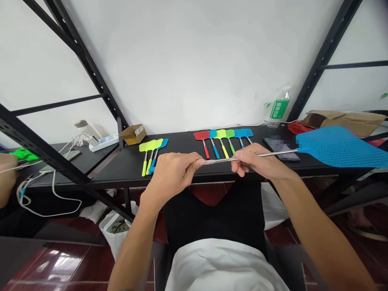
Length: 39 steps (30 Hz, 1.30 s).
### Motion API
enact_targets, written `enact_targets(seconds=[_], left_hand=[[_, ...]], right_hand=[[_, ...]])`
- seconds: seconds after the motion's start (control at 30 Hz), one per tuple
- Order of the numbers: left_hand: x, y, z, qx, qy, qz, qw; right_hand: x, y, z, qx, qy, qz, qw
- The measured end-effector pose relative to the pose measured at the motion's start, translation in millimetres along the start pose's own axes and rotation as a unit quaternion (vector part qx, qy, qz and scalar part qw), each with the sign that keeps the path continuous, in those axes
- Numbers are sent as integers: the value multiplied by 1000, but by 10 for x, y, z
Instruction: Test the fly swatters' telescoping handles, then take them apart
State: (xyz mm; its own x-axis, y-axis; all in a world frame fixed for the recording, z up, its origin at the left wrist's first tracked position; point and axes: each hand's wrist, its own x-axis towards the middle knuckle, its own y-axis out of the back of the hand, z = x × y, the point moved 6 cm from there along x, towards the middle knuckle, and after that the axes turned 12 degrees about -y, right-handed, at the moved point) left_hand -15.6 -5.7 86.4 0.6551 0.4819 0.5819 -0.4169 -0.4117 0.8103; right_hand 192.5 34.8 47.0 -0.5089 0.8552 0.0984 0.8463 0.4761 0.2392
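Both hands had the blue fly swatter (pixel 342 146), up above the front edge of the black table (pixel 182 147), its broad head out to the right, its metal rod (pixel 222 160) running nearly level! The left hand (pixel 172 171) was closed at the rod's left end, thumb pressed along it; the other fingers were tucked from sight, so I couldn't tell how they lay. The right hand (pixel 257 159), farther along, pinched the rod between thumb and forefinger, the lower fingers curled loosely, a two-point hold that seemed to steady that long, head-heavy thing. And behind? A row of swatters (pixel 222 133), handles toward the person, likely for easy reach, while a smaller group (pixel 151 144) lay off left, apparently set apart on purpose.
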Motion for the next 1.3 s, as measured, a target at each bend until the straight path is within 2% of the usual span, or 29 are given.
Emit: enact_targets(seconds=[0.2, 0.33, 0.53, 0.73, 0.8, 0.9, 1.0, 1.1, 1.2, 1.3], left_hand=[[15, 43, 42, -39, 3, 34, 999], [18, 36, 50, -33, 0, 39, 999], [21, -5, 70, -16, -28, 18, 999], [0, 16, 19, -34, -22, -36, 999], [-8, 30, 3, -40, -16, -47, 998], [-17, 54, -12, -49, -9, -32, 998], [-24, 64, -12, -42, 1, -5, 999], [-14, 43, 14, -29, 7, 0, 1000], [8, -5, 25, -22, 15, -7, 1000], [19, -69, -17, -29, 22, -22, 999]], right_hand=[[88, -98, 83, 104, 1, 11, 995], [149, -216, 141, 126, -21, -2, 992], [141, -245, 120, 86, -23, -20, 996], [52, -120, 21, -2, 1, -44, 999], [35, -70, 6, -2, 5, -39, 999], [49, -52, 28, 29, 9, -28, 999], [106, -107, 92, 99, 0, -5, 995], [169, -252, 155, 146, -24, -5, 989], [203, -399, 175, 138, -45, -34, 989], [213, -387, 181, 117, -49, -32, 991]])
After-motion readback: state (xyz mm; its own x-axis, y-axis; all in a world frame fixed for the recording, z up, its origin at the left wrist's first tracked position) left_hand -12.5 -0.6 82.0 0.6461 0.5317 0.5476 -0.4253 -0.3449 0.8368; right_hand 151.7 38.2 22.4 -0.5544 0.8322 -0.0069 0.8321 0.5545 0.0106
